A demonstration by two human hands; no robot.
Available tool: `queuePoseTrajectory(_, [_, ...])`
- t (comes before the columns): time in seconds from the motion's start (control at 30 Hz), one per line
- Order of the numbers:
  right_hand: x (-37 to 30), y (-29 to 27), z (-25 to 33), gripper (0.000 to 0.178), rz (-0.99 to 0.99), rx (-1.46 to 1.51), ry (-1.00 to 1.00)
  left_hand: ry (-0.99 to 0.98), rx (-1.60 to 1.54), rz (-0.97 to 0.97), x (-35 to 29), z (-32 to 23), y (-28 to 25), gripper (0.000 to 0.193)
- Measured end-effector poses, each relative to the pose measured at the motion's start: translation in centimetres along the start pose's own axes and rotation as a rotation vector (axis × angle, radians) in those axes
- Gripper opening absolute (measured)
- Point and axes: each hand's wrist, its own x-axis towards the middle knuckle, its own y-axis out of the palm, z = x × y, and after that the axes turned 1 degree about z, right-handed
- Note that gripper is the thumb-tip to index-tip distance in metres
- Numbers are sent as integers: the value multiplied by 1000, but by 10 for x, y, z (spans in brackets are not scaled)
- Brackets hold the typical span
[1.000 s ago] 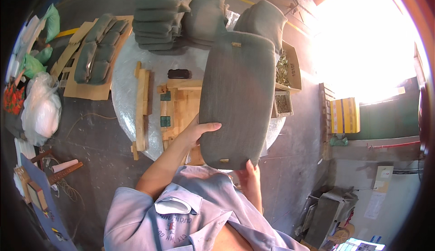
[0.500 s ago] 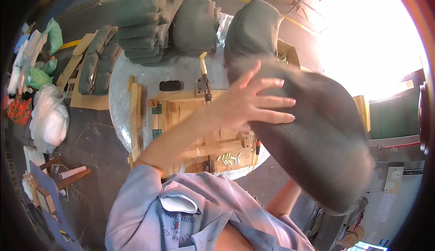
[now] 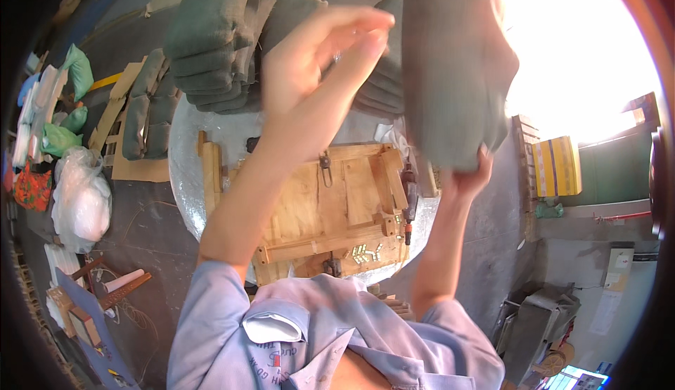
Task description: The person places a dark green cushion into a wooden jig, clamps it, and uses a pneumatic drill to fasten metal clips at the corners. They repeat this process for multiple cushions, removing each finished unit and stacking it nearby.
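Observation:
My right hand (image 3: 472,177) grips the lower end of a grey-green padded cushion (image 3: 450,73), which is raised on end and blurred by motion. My left hand (image 3: 302,66) is in the air left of the cushion, apart from it. Its fingers curve loosely toward the thumb, and the background shows through the gap with nothing held there. Under my arms a wooden jig (image 3: 320,200) lies on the plastic-covered round table (image 3: 184,172). Several small brass-coloured metal pieces (image 3: 365,253) and a power driver (image 3: 409,203) lie at its right side.
Stacks of similar cushions (image 3: 211,45) stand along the table's far side. More cushions (image 3: 144,105) lie on cardboard at the left. Plastic bags (image 3: 81,189) are on the floor at far left. A yellow box (image 3: 557,167) stands at the right near a bright opening.
The cushion has swung up and away from me, from slanting at the right to standing on end. My left hand has come off it and moved left and up. My right hand has risen.

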Motion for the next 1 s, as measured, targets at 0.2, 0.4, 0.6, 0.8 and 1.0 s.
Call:
queuePoseTrajectory(0.2, [217, 10, -65, 45, -57, -45, 73, -6, -556, 133, -82, -131, -13, 34])
queuePoseTrajectory(0.4, [266, -74, -128, 44, -195, -386, 277, 161, -562, 147, -87, -116, -12, 27])
queuePoseTrajectory(0.6, [236, -65, -129, 43, -77, -502, 360, 213, -512, 122, -86, -113, -21, 21])
queuePoseTrajectory(0.8, [257, -46, -145, 59, -16, -596, 352, 253, -463, 109, -86, -110, -23, 15])
queuePoseTrajectory(1.0, [256, -57, -138, 60, -80, -615, 272, 272, -383, 67, -76, -93, -38, 12])
